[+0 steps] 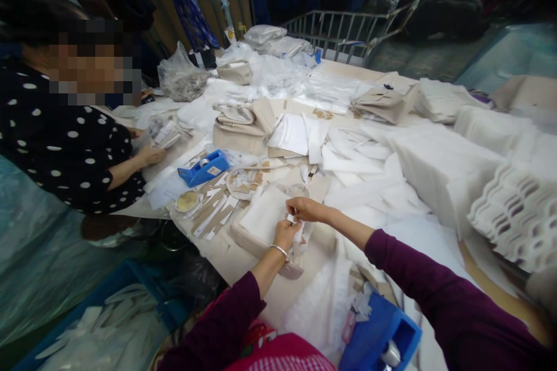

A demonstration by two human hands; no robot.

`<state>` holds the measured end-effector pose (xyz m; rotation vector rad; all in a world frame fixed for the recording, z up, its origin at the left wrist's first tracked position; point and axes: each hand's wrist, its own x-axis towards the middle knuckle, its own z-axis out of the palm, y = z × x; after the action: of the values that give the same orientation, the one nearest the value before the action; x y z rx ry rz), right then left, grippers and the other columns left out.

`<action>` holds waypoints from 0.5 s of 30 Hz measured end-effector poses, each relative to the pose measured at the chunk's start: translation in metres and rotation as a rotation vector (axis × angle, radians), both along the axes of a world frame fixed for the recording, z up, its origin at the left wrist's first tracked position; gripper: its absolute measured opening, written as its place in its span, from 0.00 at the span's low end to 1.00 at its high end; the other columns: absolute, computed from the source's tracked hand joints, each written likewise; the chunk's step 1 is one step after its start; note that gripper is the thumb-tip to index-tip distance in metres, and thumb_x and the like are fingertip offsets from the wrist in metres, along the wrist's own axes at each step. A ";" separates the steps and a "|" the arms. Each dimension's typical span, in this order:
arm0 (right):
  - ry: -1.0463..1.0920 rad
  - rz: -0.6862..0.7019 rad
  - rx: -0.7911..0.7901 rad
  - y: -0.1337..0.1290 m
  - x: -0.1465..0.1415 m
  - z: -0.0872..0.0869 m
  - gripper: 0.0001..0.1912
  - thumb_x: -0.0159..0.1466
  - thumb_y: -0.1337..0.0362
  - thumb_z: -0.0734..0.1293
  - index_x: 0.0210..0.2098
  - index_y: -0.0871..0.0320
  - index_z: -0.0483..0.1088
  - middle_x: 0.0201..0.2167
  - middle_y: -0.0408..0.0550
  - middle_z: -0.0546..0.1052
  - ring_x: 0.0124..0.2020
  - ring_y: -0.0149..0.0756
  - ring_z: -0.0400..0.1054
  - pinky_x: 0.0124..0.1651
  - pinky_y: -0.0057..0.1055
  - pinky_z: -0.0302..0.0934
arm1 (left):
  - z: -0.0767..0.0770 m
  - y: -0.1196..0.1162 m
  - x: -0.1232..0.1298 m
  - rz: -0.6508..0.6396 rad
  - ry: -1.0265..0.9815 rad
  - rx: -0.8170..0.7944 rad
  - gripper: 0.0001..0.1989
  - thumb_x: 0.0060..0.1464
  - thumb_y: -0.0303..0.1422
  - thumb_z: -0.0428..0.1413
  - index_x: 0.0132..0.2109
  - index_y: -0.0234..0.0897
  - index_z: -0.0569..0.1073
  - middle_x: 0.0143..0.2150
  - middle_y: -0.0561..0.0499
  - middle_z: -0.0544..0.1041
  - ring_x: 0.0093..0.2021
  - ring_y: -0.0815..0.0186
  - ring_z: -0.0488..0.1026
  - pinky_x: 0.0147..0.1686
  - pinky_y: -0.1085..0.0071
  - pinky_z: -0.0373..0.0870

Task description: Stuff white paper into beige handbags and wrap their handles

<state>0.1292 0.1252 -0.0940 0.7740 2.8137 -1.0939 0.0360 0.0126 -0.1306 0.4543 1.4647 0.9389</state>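
My left hand [287, 235], with a bracelet at the wrist, is closed with the thumb raised over a small white piece [291, 218]. My right hand [307, 209] pinches at the same white piece from the far side, so the fingertips of both hands nearly meet. Under and beside them lies a pale beige bag [246, 240] with white foam sheet [265, 211] over it. A clear plastic wrap shows at the bag's far edge. What exactly the small white piece is, I cannot make out.
A blue tape dispenser [204, 169] stands left of the bag, near cardboard strips [213, 214] and a tape roll [187, 201]. Another blue dispenser [383, 330] is at the near right. Foam sheet stacks [456, 168] fill the right. A co-worker [65, 133] handles plastic-wrapped items at left.
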 end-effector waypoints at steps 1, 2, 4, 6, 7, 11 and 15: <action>-0.063 0.021 -0.004 0.003 -0.004 0.004 0.15 0.47 0.73 0.69 0.36 0.59 0.68 0.29 0.42 0.72 0.28 0.29 0.62 0.29 0.23 0.51 | -0.001 0.000 0.000 0.003 0.022 0.010 0.10 0.44 0.35 0.58 0.24 0.34 0.68 0.18 0.49 0.71 0.14 0.67 0.67 0.15 0.70 0.62; -0.127 0.052 0.001 0.007 -0.008 0.007 0.18 0.46 0.72 0.70 0.38 0.58 0.68 0.29 0.42 0.73 0.28 0.29 0.63 0.28 0.23 0.50 | -0.002 0.000 0.001 0.002 0.043 0.020 0.09 0.44 0.34 0.58 0.24 0.34 0.68 0.18 0.50 0.71 0.14 0.67 0.67 0.14 0.70 0.62; -0.246 0.148 0.031 0.014 -0.019 0.015 0.18 0.46 0.69 0.71 0.37 0.57 0.71 0.28 0.42 0.74 0.28 0.30 0.64 0.28 0.23 0.50 | -0.004 0.000 0.000 -0.009 0.068 0.037 0.08 0.44 0.34 0.58 0.25 0.34 0.69 0.19 0.50 0.71 0.14 0.67 0.67 0.14 0.71 0.62; -0.328 0.260 0.060 0.019 -0.029 0.022 0.13 0.46 0.68 0.71 0.33 0.57 0.73 0.27 0.43 0.76 0.28 0.31 0.66 0.28 0.24 0.51 | -0.007 -0.001 0.000 -0.024 0.081 0.046 0.08 0.45 0.34 0.57 0.25 0.34 0.69 0.19 0.50 0.71 0.13 0.67 0.67 0.14 0.71 0.63; -0.357 0.304 0.072 0.021 -0.034 0.025 0.11 0.47 0.68 0.70 0.32 0.57 0.74 0.27 0.43 0.76 0.28 0.32 0.66 0.29 0.25 0.52 | -0.008 -0.001 -0.001 -0.032 0.085 0.047 0.08 0.45 0.34 0.57 0.24 0.34 0.69 0.18 0.51 0.70 0.13 0.67 0.67 0.14 0.71 0.63; -0.437 0.357 0.153 0.016 -0.048 0.031 0.13 0.47 0.67 0.70 0.33 0.56 0.75 0.29 0.46 0.78 0.30 0.36 0.69 0.30 0.27 0.55 | -0.016 -0.001 -0.002 -0.057 0.093 0.042 0.09 0.45 0.35 0.56 0.24 0.34 0.68 0.16 0.51 0.69 0.14 0.68 0.66 0.14 0.71 0.62; -0.385 0.317 0.350 0.000 -0.045 0.027 0.09 0.51 0.69 0.66 0.33 0.61 0.75 0.31 0.54 0.77 0.33 0.41 0.71 0.31 0.29 0.57 | -0.021 0.000 -0.002 -0.036 0.098 0.025 0.08 0.43 0.34 0.57 0.24 0.34 0.67 0.14 0.53 0.68 0.13 0.69 0.64 0.15 0.72 0.60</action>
<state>0.0840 0.1252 -0.0671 0.4624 2.6849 -0.3653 0.0338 0.0125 -0.1518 0.5502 1.5297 0.9185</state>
